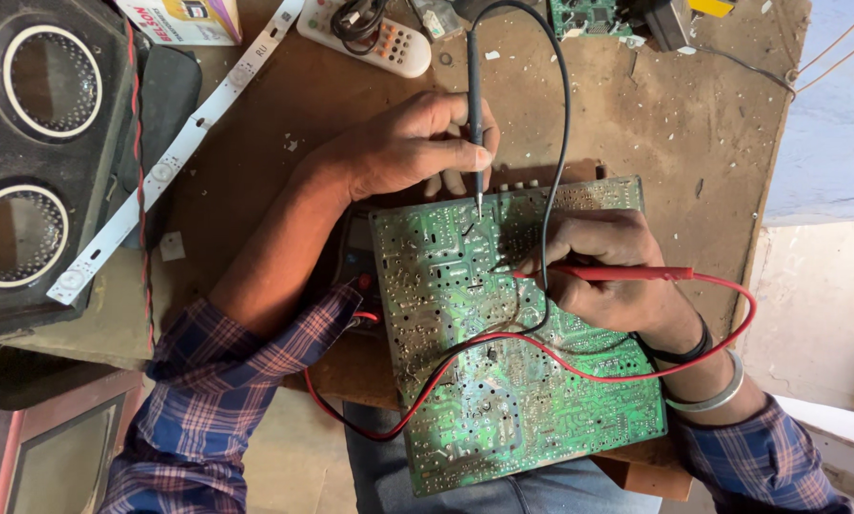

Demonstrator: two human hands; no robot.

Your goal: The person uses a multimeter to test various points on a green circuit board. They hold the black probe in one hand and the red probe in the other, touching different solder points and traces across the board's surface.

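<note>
A large green circuit board (503, 400) lies solder side up at the near edge of a worn wooden bench (693, 124). My left hand (403, 143) holds a black test probe (474, 105) upright, its metal tip touching the board near the top edge. My right hand (612, 266) rests on the board and grips a red test probe (627, 273), pointing left onto the solder joints. A black lead (560, 114) and a red lead (579, 366) loop across the board.
A black speaker box (37, 162) with two round grilles stands at the left. A white LED strip (175, 152) lies diagonally beside it. At the back are a white remote control (398, 43), a small box (184, 19) and another green board (588, 17).
</note>
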